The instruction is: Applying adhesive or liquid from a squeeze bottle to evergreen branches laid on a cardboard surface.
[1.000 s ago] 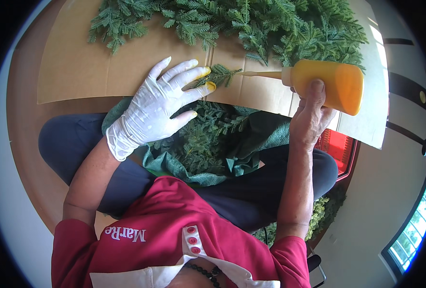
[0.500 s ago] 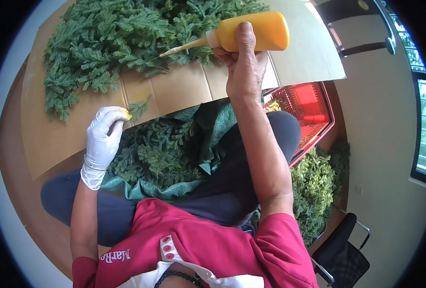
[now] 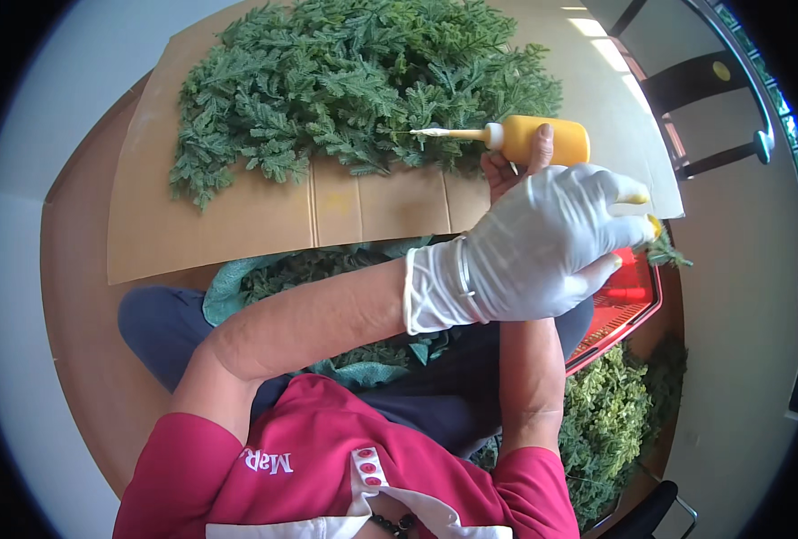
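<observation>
My left hand [image 3: 542,242], in a white glove with yellow-stained fingertips, reaches across in front of my right forearm, above the red basket. Its thumb and fingers are apart. A small green fir-like sprig [image 3: 666,251] shows right at the index fingertip; whether it still touches the finger is unclear. My right hand [image 3: 540,153] is bare and wrapped round a yellow squeeze bottle [image 3: 568,141], held sideways with its long nozzle pointing left. The glove hides much of that hand. Behind the nozzle lies a large heap of green sprigs [image 3: 345,90] on a cardboard sheet [image 3: 210,238].
The red plastic basket [image 3: 628,301] stands at the right, partly covered by my left hand. Yellow-green foliage [image 3: 610,395] lies nearer, beside my right arm. A green sack [image 3: 228,292] with more sprigs sits between my legs. Dark chairs stand at the right [image 3: 700,90].
My gloved left hand has swung from the far left across to the right, carrying the sprig, and its fingers have spread. The bottle appears slightly lower and further right, still in my right hand.
</observation>
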A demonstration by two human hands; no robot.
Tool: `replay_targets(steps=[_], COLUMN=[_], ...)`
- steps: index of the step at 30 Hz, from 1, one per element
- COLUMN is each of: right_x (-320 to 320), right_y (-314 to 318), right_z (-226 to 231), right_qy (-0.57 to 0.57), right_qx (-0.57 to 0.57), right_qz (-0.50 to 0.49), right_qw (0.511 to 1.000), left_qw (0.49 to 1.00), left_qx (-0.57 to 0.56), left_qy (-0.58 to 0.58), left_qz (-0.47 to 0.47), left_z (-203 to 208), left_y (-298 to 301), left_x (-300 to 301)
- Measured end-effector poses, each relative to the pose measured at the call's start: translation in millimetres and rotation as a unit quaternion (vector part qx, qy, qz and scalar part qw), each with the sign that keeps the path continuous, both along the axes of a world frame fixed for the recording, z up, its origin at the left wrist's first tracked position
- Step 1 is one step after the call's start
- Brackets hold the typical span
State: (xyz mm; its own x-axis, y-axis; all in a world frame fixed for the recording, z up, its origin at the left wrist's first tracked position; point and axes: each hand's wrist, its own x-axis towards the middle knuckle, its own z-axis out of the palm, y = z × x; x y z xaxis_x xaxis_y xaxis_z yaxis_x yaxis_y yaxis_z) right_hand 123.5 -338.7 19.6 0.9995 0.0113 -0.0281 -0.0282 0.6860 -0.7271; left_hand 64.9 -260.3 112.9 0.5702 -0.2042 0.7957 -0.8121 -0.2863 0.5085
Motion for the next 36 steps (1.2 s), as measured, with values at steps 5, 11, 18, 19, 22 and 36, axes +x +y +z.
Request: replay_targets(steps=[5,11,18,19,22,36], right_x=[11.9,21.0,30.8,31.7,27.9,5.1], right_y=[2.0,0.9,-50.1,-59.3,-86.8,-68.1], right_z=[4.1,7.9,35.0,40.9,57.4,55.7], right_qy=[0.034,0.051,0.006,-0.003,-0.024,-0.037], right_qx=[-0.021,-0.017,-0.020,-0.010,0.008,-0.006], right_qz=[-0.064,-0.107,-0.225,-0.231,-0.254,-0.111], right_qw=[0.997,0.993,0.974,0.973,0.967,0.993], left_qw=[0.975,0.873,0.867,0.874,0.918,0.889], left_qx=[0.138,0.336,0.368,0.363,0.235,0.321], left_qy=[0.063,0.032,0.035,0.034,0.029,0.189], left_qz=[0.164,0.351,0.335,0.323,0.318,0.267], left_z=[-59.5,-95.6,-106.2,-102.6,-81.6,-108.4], left_y=[107.6,207.2,228.9,232.1,228.9,206.3], left_x=[-38.2,-14.4,33.1,34.4,29.2,-45.1])
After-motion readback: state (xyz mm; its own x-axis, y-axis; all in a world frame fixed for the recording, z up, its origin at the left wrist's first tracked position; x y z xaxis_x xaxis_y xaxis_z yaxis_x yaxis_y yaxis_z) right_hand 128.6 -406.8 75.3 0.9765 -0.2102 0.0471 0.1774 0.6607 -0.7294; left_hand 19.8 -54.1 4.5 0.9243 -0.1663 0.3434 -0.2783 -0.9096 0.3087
